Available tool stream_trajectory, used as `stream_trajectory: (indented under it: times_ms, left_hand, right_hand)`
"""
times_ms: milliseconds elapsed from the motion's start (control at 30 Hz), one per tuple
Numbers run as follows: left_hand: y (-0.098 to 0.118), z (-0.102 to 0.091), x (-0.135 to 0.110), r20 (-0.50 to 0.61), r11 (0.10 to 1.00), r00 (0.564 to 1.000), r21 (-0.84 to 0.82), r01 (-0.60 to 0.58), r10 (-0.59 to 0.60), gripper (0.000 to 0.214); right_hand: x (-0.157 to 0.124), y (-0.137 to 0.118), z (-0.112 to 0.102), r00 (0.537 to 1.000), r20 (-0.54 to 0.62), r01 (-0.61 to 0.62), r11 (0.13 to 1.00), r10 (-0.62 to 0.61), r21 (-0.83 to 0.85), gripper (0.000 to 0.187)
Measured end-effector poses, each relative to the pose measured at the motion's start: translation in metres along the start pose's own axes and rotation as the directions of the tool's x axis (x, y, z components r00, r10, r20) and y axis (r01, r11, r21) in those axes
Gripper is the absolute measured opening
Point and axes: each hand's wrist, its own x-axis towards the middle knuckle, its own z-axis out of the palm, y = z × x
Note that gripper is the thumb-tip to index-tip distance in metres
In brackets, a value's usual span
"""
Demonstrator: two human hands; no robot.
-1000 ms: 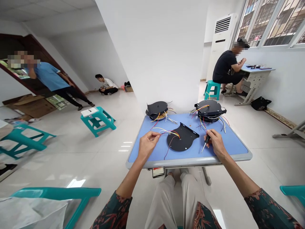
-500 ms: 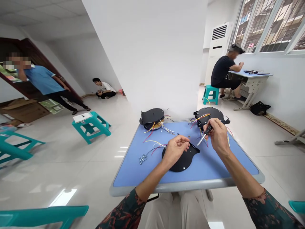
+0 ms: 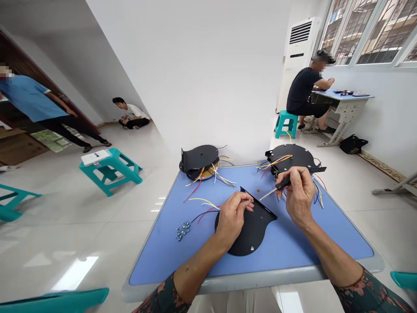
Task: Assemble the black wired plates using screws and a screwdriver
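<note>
Your right hand gripped the screwdriver, its tip near your left hand, whose fingers pinched together (on what, I couldn't tell) over the black plate on the blue surface

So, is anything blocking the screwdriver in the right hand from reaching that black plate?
Nothing visible blocks the screwdriver in the right hand. Its tip appears near one edge of the black plate; the left hand is over the plate, close by.
</note>
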Motion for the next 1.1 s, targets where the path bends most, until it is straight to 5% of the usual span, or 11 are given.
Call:
stream_trajectory:
  times_ms: [167, 1100]
  left_hand:
    - [-0.001, -0.003, -0.004, -0.004, 0.99, 0.994, 0.092, -0.107, 0.108, 0.022]
    - [0.001, 0.003, -0.01, -0.09, 0.989, 0.995, -0.141, 0.035, -0.048, 0.016]
  right_hand:
    - [-0.004, -0.003, 0.001, 0.995, 0.031, 0.092, 0.996, -0.091, -0.024, 0.019]
    - [-0.01, -0.002, 0.002, 0.98, 0.17, 0.11, 0.993, -0.101, -0.043, 0.017]
